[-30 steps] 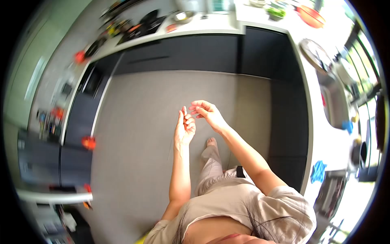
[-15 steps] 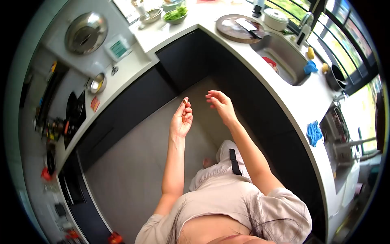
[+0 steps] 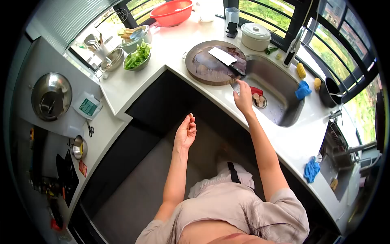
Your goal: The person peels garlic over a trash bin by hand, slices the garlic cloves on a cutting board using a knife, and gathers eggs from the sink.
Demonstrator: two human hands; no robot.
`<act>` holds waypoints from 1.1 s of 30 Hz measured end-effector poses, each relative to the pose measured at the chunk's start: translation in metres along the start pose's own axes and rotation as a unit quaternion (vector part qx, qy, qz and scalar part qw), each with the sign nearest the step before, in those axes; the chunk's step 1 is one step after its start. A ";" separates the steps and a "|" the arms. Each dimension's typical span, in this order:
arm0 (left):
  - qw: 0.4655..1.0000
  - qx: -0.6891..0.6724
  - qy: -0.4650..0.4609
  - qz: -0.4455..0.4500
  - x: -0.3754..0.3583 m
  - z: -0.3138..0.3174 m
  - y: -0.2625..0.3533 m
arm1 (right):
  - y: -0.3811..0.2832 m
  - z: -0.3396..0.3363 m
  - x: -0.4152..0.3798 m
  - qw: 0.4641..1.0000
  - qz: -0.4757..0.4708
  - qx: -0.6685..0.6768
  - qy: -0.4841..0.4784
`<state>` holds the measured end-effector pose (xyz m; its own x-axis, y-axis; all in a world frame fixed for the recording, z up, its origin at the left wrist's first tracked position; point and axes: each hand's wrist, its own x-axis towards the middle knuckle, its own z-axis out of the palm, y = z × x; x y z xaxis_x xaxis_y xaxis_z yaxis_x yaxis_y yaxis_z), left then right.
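My left hand (image 3: pixel 185 132) is raised over the floor in front of the dark cabinets, its thumb and forefinger pinched on a tiny piece (image 3: pixel 190 116) too small to identify. My right hand (image 3: pixel 243 97) reaches out with fingers apart and holds nothing. It hovers at the front rim of the steel sink (image 3: pixel 284 116), just below the handle of a cleaver (image 3: pixel 224 57). The cleaver lies on a round wooden chopping board (image 3: pixel 203 67) beside the sink. A red item (image 3: pixel 256 90) and a drain strainer (image 3: pixel 259 101) lie in the basin near my right fingertips.
The white L-shaped counter (image 3: pixel 122 87) carries a bowl of green leaves (image 3: pixel 137 57), a red basin (image 3: pixel 172 12), a white lidded pot (image 3: pixel 255 35), a scale (image 3: pixel 88 107) and scissors (image 3: pixel 90 129). Blue cloths (image 3: pixel 302 90) (image 3: pixel 311 170) lie by the sink. A steel pot lid (image 3: pixel 50 96) sits at left.
The view has swung from the floor to the counter corner and sink. My right hand has moved away from the left and out to the sink rim; the left stays raised and pinched.
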<state>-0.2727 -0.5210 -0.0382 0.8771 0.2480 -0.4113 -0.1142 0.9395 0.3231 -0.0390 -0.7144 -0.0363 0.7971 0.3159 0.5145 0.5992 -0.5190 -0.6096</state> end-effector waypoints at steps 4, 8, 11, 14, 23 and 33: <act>0.992 0.119 0.013 0.042 0.075 0.044 0.014 | 0.041 0.041 0.071 0.974 -0.066 -0.218 -0.007; 0.954 0.282 0.021 0.101 0.137 0.074 0.016 | 0.061 0.057 0.117 0.954 -0.004 -0.240 -0.180; 0.910 0.395 0.010 0.125 0.192 0.099 0.023 | 0.061 0.054 0.136 0.955 0.028 -0.173 -0.240; 0.852 0.500 -0.024 0.153 0.243 0.112 0.018 | 0.061 0.039 0.126 0.978 0.033 -0.108 -0.173; 0.621 0.718 -0.095 0.301 0.339 0.164 -0.017 | 0.042 -0.007 0.072 0.988 0.066 -0.124 -0.062; 0.661 0.692 -0.083 0.278 0.325 0.159 -0.006 | 0.026 0.002 0.067 0.973 0.117 -0.171 -0.105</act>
<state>0.0875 -0.4833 -0.0378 0.9313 0.3273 0.1598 -0.0038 -0.4299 0.9029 0.0300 -0.7050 -0.0191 0.9280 0.2935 0.2296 0.3681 -0.8184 -0.4412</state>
